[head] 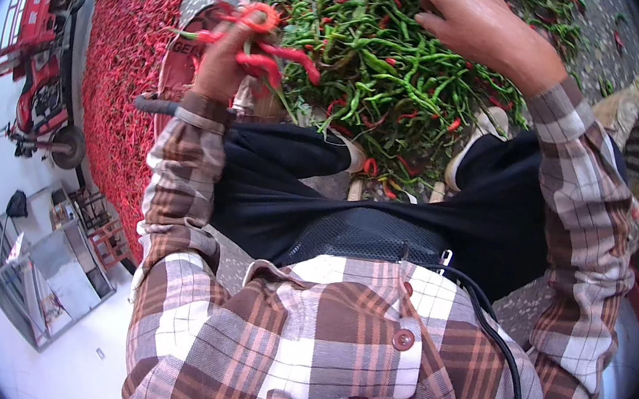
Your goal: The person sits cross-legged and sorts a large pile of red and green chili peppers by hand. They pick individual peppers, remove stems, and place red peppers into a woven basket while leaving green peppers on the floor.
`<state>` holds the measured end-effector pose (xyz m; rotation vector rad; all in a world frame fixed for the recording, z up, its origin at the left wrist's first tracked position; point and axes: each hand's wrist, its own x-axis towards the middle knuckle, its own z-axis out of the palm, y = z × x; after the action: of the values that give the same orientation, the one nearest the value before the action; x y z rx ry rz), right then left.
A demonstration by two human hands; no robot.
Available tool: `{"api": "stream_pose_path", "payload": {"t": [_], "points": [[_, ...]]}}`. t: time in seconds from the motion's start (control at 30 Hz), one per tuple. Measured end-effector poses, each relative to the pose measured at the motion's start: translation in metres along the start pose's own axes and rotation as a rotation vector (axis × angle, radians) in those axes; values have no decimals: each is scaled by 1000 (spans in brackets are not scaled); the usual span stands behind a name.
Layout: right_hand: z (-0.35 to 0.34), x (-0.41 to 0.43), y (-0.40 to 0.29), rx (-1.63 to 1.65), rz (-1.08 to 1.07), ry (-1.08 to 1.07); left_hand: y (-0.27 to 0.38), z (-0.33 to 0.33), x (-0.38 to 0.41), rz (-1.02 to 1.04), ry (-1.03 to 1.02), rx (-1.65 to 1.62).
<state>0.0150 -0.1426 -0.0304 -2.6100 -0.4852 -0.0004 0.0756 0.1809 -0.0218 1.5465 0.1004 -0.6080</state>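
Note:
Several red chili peppers (261, 64) are in my left hand (226, 59), which is raised over the rim of a red basket or basin (176, 71) at the upper left. Their ends stick out on both sides of my fingers. My right hand (464, 23) hangs over a wide heap of mostly green chili peppers (385, 58), its fingers curled and their tips turned away from the camera. Whether it pinches anything cannot be seen. Red peppers, stems and leaves are mixed into the heap, which lies on the speckled floor between my shoes.
A long bed of red chili peppers (127, 56) spreads at the left. Past it stand a red cargo tricycle (41, 81) and a metal-framed cabinet (52, 280). A woven sack (620, 114) is at the upper right. A black cable (507, 354) runs down my shirt.

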Motion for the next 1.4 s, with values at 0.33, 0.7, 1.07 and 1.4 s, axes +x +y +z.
{"api": "stream_pose_path", "payload": {"t": [0.33, 0.7, 1.07, 1.4], "points": [[15, 6, -4, -35, 21, -83, 22, -301, -4, -71, 504, 1413], [14, 4, 0, -67, -21, -32, -146, -86, 132, -181, -26, 1408], [7, -1, -2, -51, 65, -43, -130, -36, 106, -463, -150, 644], [3, -8, -3, -20, 17, 86, -21, -33, 68, -299, -238, 406]]}}
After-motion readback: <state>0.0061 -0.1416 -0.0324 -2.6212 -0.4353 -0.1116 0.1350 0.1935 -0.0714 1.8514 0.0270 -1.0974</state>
